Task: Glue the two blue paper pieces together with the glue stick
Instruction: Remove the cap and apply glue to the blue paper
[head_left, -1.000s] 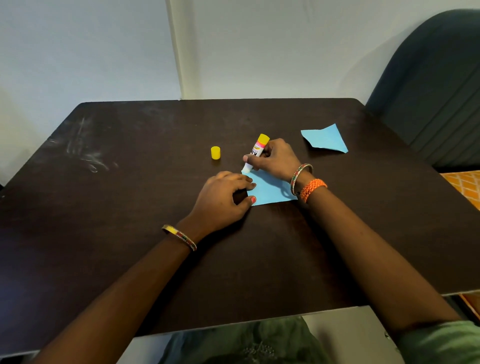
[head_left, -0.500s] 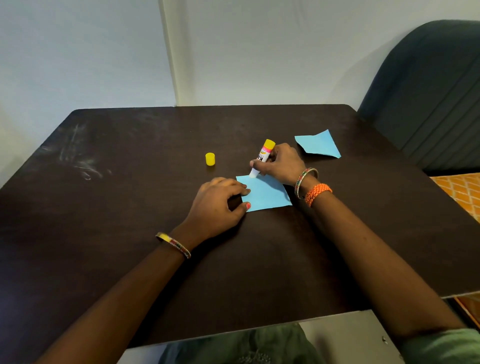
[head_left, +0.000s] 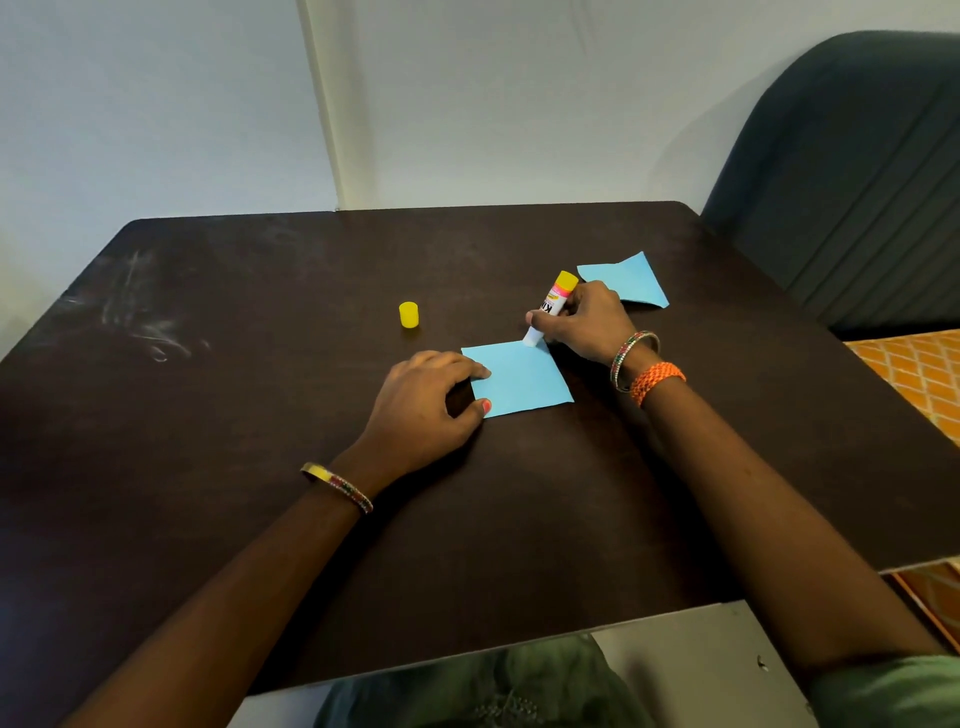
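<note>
Right hand: the right hand (head_left: 584, 322) grips the glue stick (head_left: 551, 307), its fingers (head_left: 540, 323) wrapped around the barrel, thumb side toward the camera.
Glue stick: tilted, yellow end up and away, white tip down and touching the far corner of the near blue paper (head_left: 519, 378).
Left hand: the left hand (head_left: 426, 405) lies palm down on the worktop (head_left: 234, 415), its fingers (head_left: 480, 372) curled and pressing the left edge of the near blue paper; a thumb with an orange nail rests on the paper's near left corner.
Near blue paper: 1 roughly square piece, flat on the worktop between the 2 hands.
Far blue paper: the second blue piece (head_left: 631, 278) lies flat beyond the right hand, apart from the near piece, partly hidden by the knuckles.
Cap: a yellow cap (head_left: 409, 315) stands upright on the worktop, left of the glue stick and apart from both papers.
Wrists: a bangle (head_left: 337, 486) on the left wrist; a bangle (head_left: 631, 358) and an orange braided band (head_left: 657, 380) on the right.
Surroundings: dark worktop with pale smudges at its far left; a dark green seat back (head_left: 857, 171) at the right.
</note>
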